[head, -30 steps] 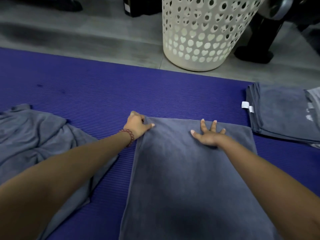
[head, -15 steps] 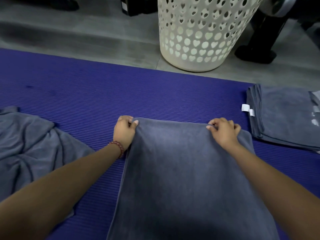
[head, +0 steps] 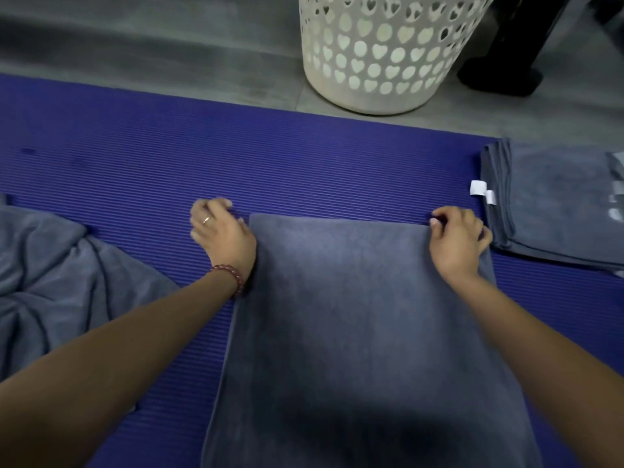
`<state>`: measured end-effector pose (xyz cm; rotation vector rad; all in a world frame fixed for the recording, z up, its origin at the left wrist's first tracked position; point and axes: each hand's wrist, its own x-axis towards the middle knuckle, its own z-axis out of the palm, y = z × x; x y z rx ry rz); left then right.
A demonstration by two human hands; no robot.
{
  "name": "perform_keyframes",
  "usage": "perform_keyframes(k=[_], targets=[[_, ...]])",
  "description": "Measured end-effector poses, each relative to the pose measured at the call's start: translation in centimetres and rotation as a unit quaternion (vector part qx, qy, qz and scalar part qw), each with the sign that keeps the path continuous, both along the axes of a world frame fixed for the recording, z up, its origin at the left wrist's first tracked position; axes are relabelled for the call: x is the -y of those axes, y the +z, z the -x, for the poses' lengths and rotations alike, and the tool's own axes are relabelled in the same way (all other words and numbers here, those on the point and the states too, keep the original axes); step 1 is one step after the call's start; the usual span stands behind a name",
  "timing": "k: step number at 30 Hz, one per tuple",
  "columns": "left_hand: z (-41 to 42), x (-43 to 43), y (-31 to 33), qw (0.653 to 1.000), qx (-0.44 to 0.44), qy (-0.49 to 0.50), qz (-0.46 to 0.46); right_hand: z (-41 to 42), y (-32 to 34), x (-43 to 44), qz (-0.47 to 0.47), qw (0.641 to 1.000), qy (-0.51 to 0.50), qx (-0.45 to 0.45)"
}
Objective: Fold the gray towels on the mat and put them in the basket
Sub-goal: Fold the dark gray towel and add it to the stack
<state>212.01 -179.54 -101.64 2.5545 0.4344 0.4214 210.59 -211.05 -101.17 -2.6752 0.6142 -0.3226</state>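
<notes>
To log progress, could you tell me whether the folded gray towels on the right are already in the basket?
No, the folded towels lie on the mat, apart from the basket on the floor.

place: indoor room, looks like a home laundry spot, work done at floor level
floor: gray floor [head: 169, 45], tile seam visible
mat: purple ribbed mat [head: 135, 157] laid on the floor
basket: white plastic basket [head: 381, 55], heart-shaped holes, on the floor beyond the mat
laundry: flat towel [head: 354, 298], crumpled towel [head: 50, 265], folded stack [head: 557, 204]
background: dark base [head: 499, 72], type unclear
</notes>
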Motion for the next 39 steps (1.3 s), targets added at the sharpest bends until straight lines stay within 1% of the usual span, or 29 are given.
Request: perform_keyframes(k=[1,2,3,4,5,7,8,10,12,14,15,16,18,20,25,27,28,30,32,34,35,36,37,38,39], targets=[[0.3,0.2,0.3,0.997,0.041,-0.065,-0.029,0.7,0.1,0.7,0.0,0.999,-0.026,0.019],[0.7,0.5,0.3,0.981,0.07,-0.168,-0.071,1.4,0.2,1.4,-0.007,0.998,-0.051,0.038],[1.0,1.0,0.0,0.953,0.077,-0.268,-0.117,2.0,0.3,2.1,-0.021,0.996,-0.067,0.052],[1.4,1.4,-0.4,0.926,0.058,-0.341,-0.153,2.5,0.5,2.8,-0.04,0.995,-0.073,0.06],[1.6,1.8,-0.7,0.909,0.012,-0.376,-0.177,2.8,0.6,3.4,-0.055,0.994,-0.07,0.06],[2.0,2.4,-1.6,0.9,-0.085,-0.376,-0.202,3.1,0.9,4.0,-0.054,0.996,-0.058,0.036],[2.0,2.4,-2.2,0.898,-0.108,-0.365,-0.219,3.2,0.9,4.1,-0.047,0.997,-0.056,0.017],[2.1,2.5,-2.6,0.895,-0.114,-0.357,-0.243,3.3,1.1,4.2,-0.054,0.997,-0.056,-0.023],[1.9,2.5,-2.4,0.893,-0.12,-0.356,-0.248,3.1,1.0,4.3,-0.1,0.993,-0.048,-0.037],[2.0,2.7,-2.3,0.893,-0.121,-0.354,-0.252,3.0,1.1,4.7,-0.184,0.982,-0.037,-0.001],[2.1,2.7,-2.3,0.893,-0.118,-0.354,-0.252,3.0,1.4,4.8,-0.213,0.976,-0.041,0.022],[2.0,2.7,-2.3,0.894,-0.113,-0.354,-0.248,2.8,1.6,5.0,-0.219,0.974,-0.051,0.036],[1.9,2.5,-2.2,0.895,-0.11,-0.36,-0.241,2.5,2.0,5.2,-0.177,0.981,-0.08,0.025],[1.8,2.5,-2.3,0.89,-0.109,-0.364,-0.25,2.2,2.0,5.4,-0.125,0.988,-0.086,0.003],[1.6,2.4,-2.4,0.89,-0.099,-0.362,-0.258,2.4,1.3,5.0,-0.098,0.99,-0.095,0.028],[1.6,2.4,-2.5,0.89,-0.098,-0.364,-0.255,2.8,1.0,5.0,-0.056,0.997,-0.061,-0.003],[1.6,2.4,-2.6,0.89,-0.098,-0.365,-0.255,2.9,0.8,4.9,-0.024,0.999,-0.026,-0.022],[1.5,2.3,-2.8,0.889,-0.093,-0.368,-0.255,3.1,0.6,4.9,0.07,0.996,0.038,-0.039],[1.5,2.2,-2.7,0.889,-0.091,-0.37,-0.254,2.8,1.0,5.0,0.153,0.987,0.039,-0.017],[1.8,2.5,-2.5,0.901,-0.1,-0.34,-0.25,2.8,1.2,5.0,0.183,0.981,0.046,0.047],[2.2,2.8,-2.5,0.909,-0.111,-0.314,-0.249,2.9,1.1,4.7,0.18,0.977,0.085,0.077],[2.7,3.0,-2.6,0.915,-0.122,-0.291,-0.251,3.2,0.9,4.1,0.168,0.971,0.151,0.077],[3.1,3.1,-2.7,0.919,-0.128,-0.275,-0.251,3.6,0.6,3.5,0.151,0.962,0.223,0.041],[3.4,3.2,-2.8,0.921,-0.128,-0.269,-0.25,3.9,0.3,3.2,0.142,0.949,0.281,-0.025],[3.6,3.2,-2.8,0.921,-0.13,-0.272,-0.246,4.3,-0.1,3.4,0.138,0.935,0.311,-0.101]])
